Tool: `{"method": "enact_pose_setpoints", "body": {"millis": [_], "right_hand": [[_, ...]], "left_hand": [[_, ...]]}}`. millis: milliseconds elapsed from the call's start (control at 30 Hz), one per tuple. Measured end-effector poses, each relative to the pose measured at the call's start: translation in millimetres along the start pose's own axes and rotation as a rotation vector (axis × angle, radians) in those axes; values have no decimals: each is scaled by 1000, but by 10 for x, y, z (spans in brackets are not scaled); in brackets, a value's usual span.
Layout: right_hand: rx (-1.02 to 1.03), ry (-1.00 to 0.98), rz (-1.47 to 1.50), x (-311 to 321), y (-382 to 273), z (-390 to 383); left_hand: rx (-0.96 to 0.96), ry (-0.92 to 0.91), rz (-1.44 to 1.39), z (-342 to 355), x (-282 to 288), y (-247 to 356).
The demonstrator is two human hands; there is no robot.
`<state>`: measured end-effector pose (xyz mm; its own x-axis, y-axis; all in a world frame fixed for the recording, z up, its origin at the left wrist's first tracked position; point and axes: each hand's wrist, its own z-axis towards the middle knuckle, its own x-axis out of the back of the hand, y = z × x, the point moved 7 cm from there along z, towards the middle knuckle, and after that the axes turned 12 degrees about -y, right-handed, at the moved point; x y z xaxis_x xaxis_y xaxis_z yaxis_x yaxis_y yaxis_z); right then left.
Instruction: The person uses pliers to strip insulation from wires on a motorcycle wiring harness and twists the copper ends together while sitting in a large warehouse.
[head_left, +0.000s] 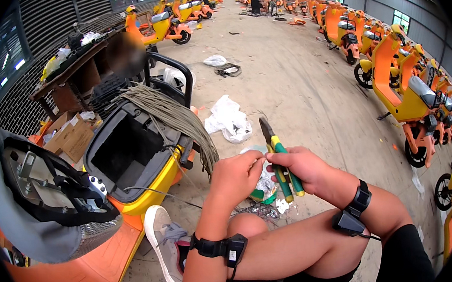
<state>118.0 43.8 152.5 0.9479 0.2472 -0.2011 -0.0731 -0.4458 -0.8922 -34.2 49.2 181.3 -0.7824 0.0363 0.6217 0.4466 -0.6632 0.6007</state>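
Observation:
My right hand (310, 170) is wrapped round a pair of pliers (295, 180) with green and yellow handles, their dark jaws pointing up and away. Beside it, my left hand (235, 181) is closed, thumb and fingertips pinched together near the right thumb. Whatever sits in that pinch is too small to make out. To the left, an orange and yellow scooter (64, 270) has its grey seat (39, 235) tipped up. Its dark storage compartment (97, 160) lies open. A bundle of greyish cord (177, 116) drapes over the compartment's far edge.
White plastic bags (228, 120) lie on the concrete floor ahead. Small loose parts (282, 206) are scattered below my hands. A cluttered bench (67, 74) and a cardboard box (73, 139) stand at the left. Rows of orange scooters (401, 91) line the right side.

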Motion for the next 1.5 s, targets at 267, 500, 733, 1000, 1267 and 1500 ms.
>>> {"method": "enact_pose_setpoints", "body": {"millis": [267, 500, 733, 1000, 1267, 1500], "right_hand": [[528, 79, -730, -125, -441, -188], [877, -3, -1057, -306, -530, -364], [899, -59, -1057, -344, -506, -389], [873, -57, -1005, -358, -517, -402], [525, -5, -707, -254, -449, -254], [89, -55, -40, -20, -31, 39]], "left_hand": [[565, -189, -999, -78, -316, -450], [660, -382, -1280, -158, -320, -349], [621, -444, -1395, -174, -332, -307], [533, -493, -1513, -181, -298, -247], [335, -232, -904, -53, -103, -255], [-51, 21, 22, -16, 42, 86]]}}
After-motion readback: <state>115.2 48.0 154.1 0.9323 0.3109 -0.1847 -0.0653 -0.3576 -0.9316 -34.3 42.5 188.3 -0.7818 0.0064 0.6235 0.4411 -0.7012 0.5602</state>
